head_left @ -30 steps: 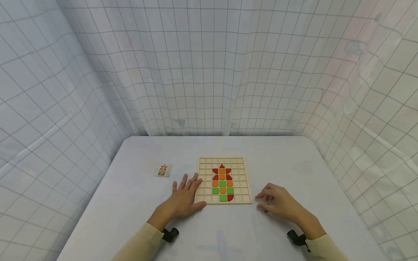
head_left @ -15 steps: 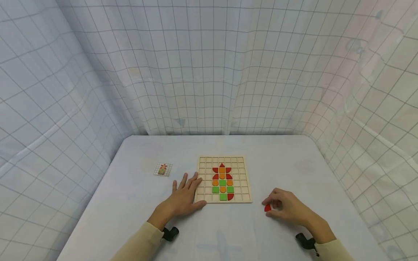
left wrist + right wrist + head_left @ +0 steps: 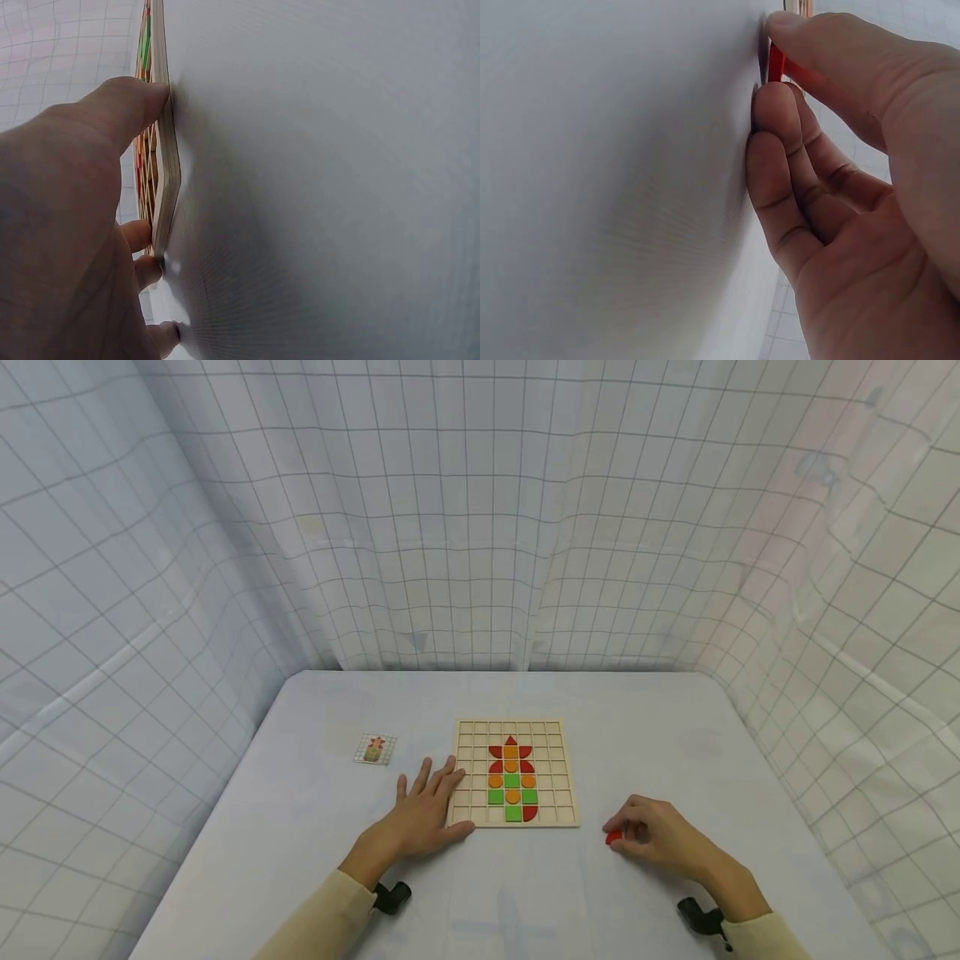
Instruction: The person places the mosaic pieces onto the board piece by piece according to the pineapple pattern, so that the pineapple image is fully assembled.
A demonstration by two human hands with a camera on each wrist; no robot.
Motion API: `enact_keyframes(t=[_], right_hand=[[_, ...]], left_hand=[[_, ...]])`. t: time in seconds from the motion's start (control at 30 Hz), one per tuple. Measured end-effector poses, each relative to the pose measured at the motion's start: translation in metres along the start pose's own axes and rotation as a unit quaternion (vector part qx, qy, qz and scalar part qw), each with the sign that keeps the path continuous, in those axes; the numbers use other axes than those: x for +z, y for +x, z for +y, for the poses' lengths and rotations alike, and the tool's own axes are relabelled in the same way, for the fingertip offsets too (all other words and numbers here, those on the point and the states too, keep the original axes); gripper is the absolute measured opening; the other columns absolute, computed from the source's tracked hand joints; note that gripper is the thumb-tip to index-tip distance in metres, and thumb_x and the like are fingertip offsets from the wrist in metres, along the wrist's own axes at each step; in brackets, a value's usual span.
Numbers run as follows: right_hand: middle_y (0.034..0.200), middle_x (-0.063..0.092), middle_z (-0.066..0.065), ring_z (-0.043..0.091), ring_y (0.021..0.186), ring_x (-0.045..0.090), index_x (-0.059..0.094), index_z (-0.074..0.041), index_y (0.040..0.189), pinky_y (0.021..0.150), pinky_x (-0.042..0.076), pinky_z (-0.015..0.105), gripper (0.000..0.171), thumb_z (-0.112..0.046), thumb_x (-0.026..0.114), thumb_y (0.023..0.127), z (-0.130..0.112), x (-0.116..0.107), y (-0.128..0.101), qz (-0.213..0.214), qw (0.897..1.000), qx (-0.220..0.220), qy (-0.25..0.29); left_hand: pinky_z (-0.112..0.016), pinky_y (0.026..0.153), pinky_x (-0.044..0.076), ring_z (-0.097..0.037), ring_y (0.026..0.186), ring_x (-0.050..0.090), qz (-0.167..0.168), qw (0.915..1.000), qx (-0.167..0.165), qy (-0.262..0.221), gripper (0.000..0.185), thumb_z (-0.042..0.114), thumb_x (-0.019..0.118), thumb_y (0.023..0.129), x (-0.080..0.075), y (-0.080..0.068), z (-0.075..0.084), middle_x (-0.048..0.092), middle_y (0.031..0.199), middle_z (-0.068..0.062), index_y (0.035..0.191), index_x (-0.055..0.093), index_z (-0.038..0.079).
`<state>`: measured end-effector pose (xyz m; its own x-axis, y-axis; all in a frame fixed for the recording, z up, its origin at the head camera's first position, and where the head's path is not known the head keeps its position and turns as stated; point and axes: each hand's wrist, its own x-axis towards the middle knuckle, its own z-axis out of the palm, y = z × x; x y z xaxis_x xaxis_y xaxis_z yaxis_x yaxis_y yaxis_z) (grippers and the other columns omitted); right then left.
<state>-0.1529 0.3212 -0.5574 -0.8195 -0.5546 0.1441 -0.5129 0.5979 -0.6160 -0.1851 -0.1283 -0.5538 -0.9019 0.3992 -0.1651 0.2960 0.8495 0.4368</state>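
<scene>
The left hand [image 3: 423,814] lies flat, palm down, fingers spread and pointing toward 1 o'clock, its forearm running back to 7 o'clock. The right hand [image 3: 660,839] lies at 3 o'clock of it, fingers [image 3: 780,142] curled, thumb and fingertips pinched together, forearm trailing to 5 o'clock.

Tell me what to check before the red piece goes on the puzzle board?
1. Red piece pinched by the right hand: ok, thumb and fingers are on it.
2. Piece lifted off the table: not ok, it sits at the surface.
3. Board steadied: ok, the left hand rests flat against its near left edge.
4. Free squares on the board: ok, many are bare.
5. Pattern card readable: cannot tell, too small.
</scene>
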Motion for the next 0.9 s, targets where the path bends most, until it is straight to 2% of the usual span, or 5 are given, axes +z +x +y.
enact_keyframes(t=[0.23, 0.47, 0.67, 0.9], right_hand=[[0.111, 0.075, -0.01, -0.004, 0.094, 0.064, 0.09, -0.021, 0.119, 0.08, 0.06, 0.023, 0.014, -0.016, 0.089, 0.106, -0.002, 0.0, 0.001, 0.01, 1.0, 0.008, -0.006], [0.113, 0.077, -0.007, -0.002, 0.095, 0.068, 0.089, -0.02, 0.116, 0.082, 0.063, 0.024, 0.018, -0.009, 0.091, 0.102, -0.006, 0.006, 0.007, 0.034, 0.999, -0.011, -0.012], [0.112, 0.078, -0.009, -0.005, 0.097, 0.072, 0.087, -0.021, 0.117, 0.084, 0.066, 0.024, 0.021, -0.007, 0.091, 0.102, -0.009, 0.01, 0.017, 0.027, 1.0, -0.009, -0.013], [0.114, 0.078, -0.007, -0.002, 0.096, 0.078, 0.087, -0.018, 0.118, 0.082, 0.068, 0.025, 0.023, -0.002, 0.089, 0.102, -0.015, 0.013, 0.029, 0.027, 0.999, -0.037, 0.008]], left_hand=[[-0.091, 0.137, 0.008, -0.053, 0.183, 0.009, 0.004, 1.0, 0.001, -0.001, 0.099, 0.062, 0.076, 0.107, 0.0, -0.001, 0.001, 0.02, 0.197, -0.013, 0.183, 0.035, 0.014], [-0.091, 0.136, 0.005, -0.055, 0.183, 0.008, 0.006, 0.9998, 0.009, -0.017, 0.097, 0.059, 0.076, 0.108, 0.001, -0.003, -0.001, 0.02, 0.197, -0.014, 0.182, 0.034, 0.012], [-0.091, 0.136, 0.006, -0.055, 0.183, 0.008, 0.008, 0.9998, 0.009, -0.016, 0.097, 0.059, 0.076, 0.108, 0.001, -0.003, -0.001, 0.02, 0.197, -0.014, 0.182, 0.035, 0.012], [-0.091, 0.137, 0.009, -0.053, 0.183, 0.009, 0.001, 1.0, 0.001, -0.006, 0.098, 0.061, 0.076, 0.108, -0.004, -0.004, 0.004, 0.019, 0.198, -0.013, 0.183, 0.034, 0.014]])
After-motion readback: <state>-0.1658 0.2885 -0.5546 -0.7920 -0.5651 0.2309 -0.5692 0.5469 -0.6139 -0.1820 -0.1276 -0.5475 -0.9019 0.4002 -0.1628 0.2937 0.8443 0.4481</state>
